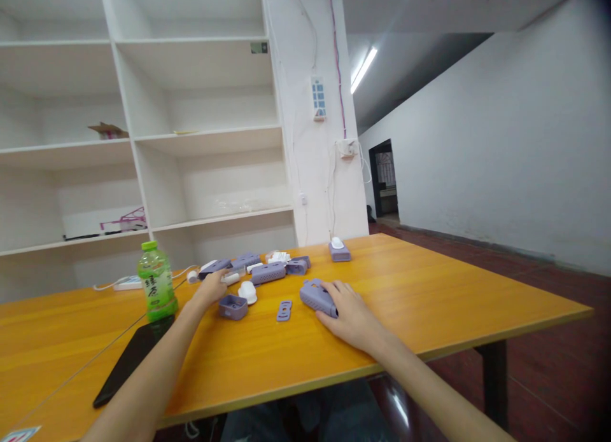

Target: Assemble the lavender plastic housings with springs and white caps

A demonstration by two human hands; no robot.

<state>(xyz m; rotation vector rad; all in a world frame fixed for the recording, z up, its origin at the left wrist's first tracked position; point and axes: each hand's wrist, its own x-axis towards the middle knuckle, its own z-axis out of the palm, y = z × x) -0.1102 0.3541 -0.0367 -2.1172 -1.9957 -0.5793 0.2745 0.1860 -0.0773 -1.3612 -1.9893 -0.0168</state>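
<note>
My right hand (351,310) is wrapped over a purple plastic casing (316,296) with small holes, resting on the table. My left hand (212,288) reaches into a group of parts, its fingers drawn together beside a small white cylinder (231,278); what they hold, if anything, is hidden. Just right of that hand sit an open purple box-shaped shell (233,307) and a white rounded cap (247,292). A flat purple plate with holes (284,310) lies between my hands. Behind it is another perforated purple casing (268,273).
A green-capped bottle (156,283) and a black tablet-like slab (136,359) are at the left. A purple block with a white top (340,251) stands at the table's (429,289) far edge. White shelves (214,137) rise behind. A thin cable crosses the left side.
</note>
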